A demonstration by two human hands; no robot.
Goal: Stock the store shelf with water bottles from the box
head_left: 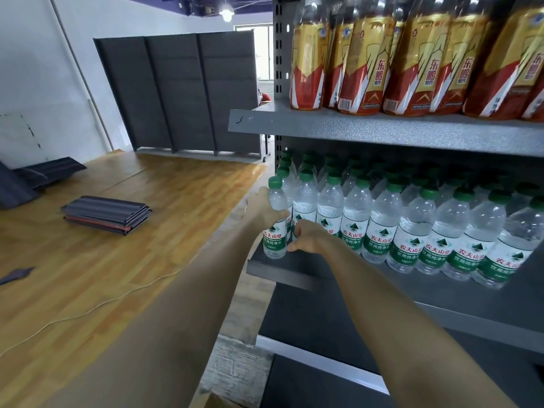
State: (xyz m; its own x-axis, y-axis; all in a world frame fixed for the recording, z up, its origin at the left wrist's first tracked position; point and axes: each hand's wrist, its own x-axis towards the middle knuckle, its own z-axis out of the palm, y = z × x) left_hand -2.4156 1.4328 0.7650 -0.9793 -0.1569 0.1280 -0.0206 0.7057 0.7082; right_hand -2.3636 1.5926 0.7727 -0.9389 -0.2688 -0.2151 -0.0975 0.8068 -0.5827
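Note:
A clear water bottle [276,222] with a green cap and green label stands upright at the front left corner of the grey middle shelf [282,267]. My left hand [265,209] grips its upper body from the left. My right hand [309,238] touches its lower label from the right, fingers curled against it. Several rows of matching water bottles [412,225] fill the shelf to the right and behind. A corner of the cardboard box [215,401] shows at the bottom edge.
The upper shelf [382,128] holds several large yellow-and-red drink bottles [412,60]. Lower shelves [338,328] sit below. On the wooden floor to the left lie stacked dark panels [106,213], a thin cable [103,303], and grey shelving backs [179,92] against the far wall.

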